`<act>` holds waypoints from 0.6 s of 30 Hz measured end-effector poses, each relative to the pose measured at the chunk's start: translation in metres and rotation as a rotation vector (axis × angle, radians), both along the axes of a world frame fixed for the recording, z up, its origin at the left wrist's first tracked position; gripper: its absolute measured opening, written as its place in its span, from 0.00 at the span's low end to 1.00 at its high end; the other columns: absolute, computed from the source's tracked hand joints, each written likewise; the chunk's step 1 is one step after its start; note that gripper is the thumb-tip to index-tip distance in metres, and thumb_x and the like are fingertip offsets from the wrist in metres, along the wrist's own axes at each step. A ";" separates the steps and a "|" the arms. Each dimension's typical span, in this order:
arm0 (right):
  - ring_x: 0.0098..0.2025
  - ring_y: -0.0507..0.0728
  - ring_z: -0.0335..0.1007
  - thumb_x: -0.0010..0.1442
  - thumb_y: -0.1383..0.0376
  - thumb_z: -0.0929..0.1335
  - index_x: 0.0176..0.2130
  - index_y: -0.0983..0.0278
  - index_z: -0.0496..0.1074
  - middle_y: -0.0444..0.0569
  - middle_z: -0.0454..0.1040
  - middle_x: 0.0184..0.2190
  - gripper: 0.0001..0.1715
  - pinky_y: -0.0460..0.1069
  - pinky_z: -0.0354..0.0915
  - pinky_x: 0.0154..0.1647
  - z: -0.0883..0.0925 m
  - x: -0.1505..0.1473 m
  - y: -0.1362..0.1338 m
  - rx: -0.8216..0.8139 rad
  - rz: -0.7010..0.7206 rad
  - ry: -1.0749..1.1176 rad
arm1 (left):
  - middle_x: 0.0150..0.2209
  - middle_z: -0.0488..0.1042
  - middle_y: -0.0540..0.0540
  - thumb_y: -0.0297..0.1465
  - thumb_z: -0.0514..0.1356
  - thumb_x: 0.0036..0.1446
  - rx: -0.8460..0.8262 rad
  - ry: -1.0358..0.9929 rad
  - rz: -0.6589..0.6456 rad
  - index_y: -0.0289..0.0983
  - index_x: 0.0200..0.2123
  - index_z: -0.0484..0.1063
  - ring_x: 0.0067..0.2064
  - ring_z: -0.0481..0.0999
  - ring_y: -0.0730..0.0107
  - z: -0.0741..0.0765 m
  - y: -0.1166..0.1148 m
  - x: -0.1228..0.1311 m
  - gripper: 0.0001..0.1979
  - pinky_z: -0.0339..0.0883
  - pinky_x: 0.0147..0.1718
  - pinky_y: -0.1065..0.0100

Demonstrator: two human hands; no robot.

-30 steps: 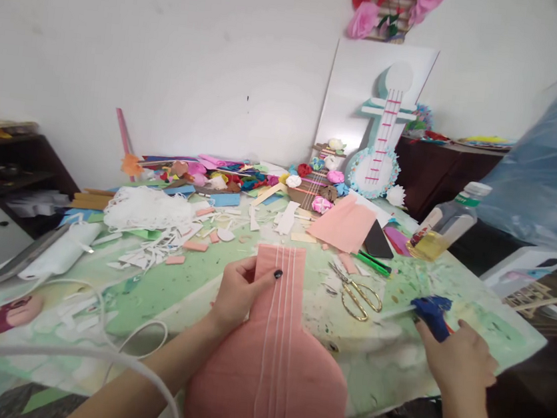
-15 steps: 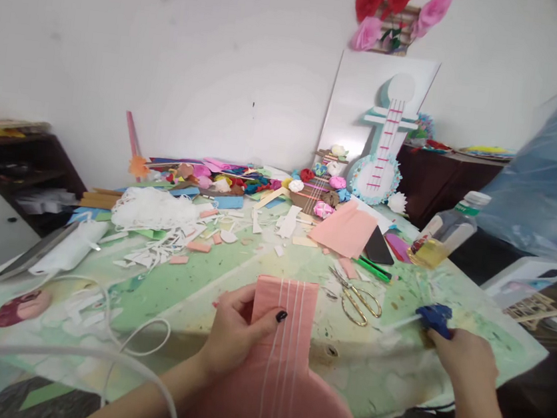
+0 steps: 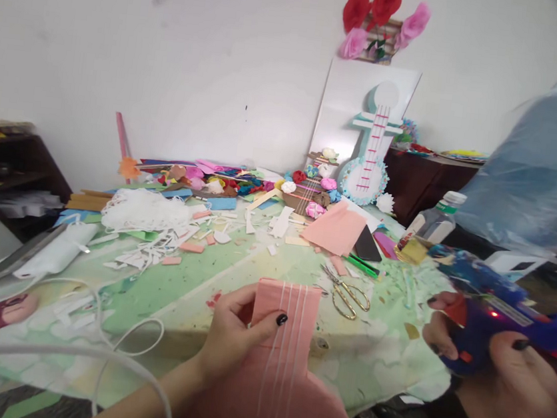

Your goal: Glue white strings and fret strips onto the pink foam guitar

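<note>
My left hand [image 3: 238,335] grips the neck of a pink paper-covered guitar shape [image 3: 283,384], thumb across its front and fingers behind. Several white strings [image 3: 285,344] run lengthwise down its face; the lower end passes out of view. Off to the right, my right hand [image 3: 505,376] is wrapped round a blue glue gun [image 3: 492,314] with a small red light glowing on its side. The gun is raised at the table's right side, its nozzle end pointing left, and is slightly blurred. Gold-handled scissors [image 3: 346,297] lie on the table between the two hands.
A bottle of yellowish liquid [image 3: 427,226] stands near the glue gun. Pink paper [image 3: 335,227], a dark phone [image 3: 368,244] and a green cutter [image 3: 362,266] lie behind the scissors. White scraps [image 3: 145,210] cover the left. A white cable [image 3: 66,350] loops across the front left.
My right hand has lifted the glue gun off the table's right side, bringing it up and further right. My left hand keeps its hold on the pink guitar shape. The view has shifted slightly.
</note>
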State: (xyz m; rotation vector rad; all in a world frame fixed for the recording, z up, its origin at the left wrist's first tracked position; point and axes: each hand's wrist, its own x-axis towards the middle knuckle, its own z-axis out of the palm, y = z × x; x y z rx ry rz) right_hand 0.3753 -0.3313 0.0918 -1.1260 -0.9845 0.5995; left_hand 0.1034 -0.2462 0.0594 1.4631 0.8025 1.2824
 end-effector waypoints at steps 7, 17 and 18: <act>0.18 0.48 0.54 0.55 0.57 0.72 0.34 0.63 0.72 0.44 0.64 0.21 0.12 0.47 0.51 0.18 0.000 -0.045 0.008 -0.073 0.329 0.097 | 0.27 0.73 0.49 0.30 0.65 0.49 0.022 -0.007 -0.060 0.33 0.30 0.73 0.29 0.69 0.76 0.006 -0.003 0.002 0.06 0.65 0.29 0.75; 0.18 0.46 0.56 0.50 0.60 0.74 0.32 0.63 0.71 0.44 0.69 0.27 0.11 0.45 0.57 0.18 0.027 -0.094 0.022 -0.090 0.261 0.064 | 0.43 0.72 0.49 0.27 0.65 0.52 0.048 -0.132 -0.252 0.43 0.42 0.51 0.29 0.72 0.81 0.015 0.003 0.000 0.24 0.69 0.31 0.75; 0.19 0.46 0.56 0.49 0.61 0.74 0.32 0.62 0.72 0.42 0.67 0.24 0.11 0.45 0.57 0.18 0.028 -0.097 0.023 -0.112 0.214 0.029 | 0.45 0.72 0.48 0.26 0.65 0.53 0.084 -0.122 -0.257 0.44 0.43 0.50 0.29 0.72 0.82 0.016 0.004 0.000 0.24 0.70 0.32 0.74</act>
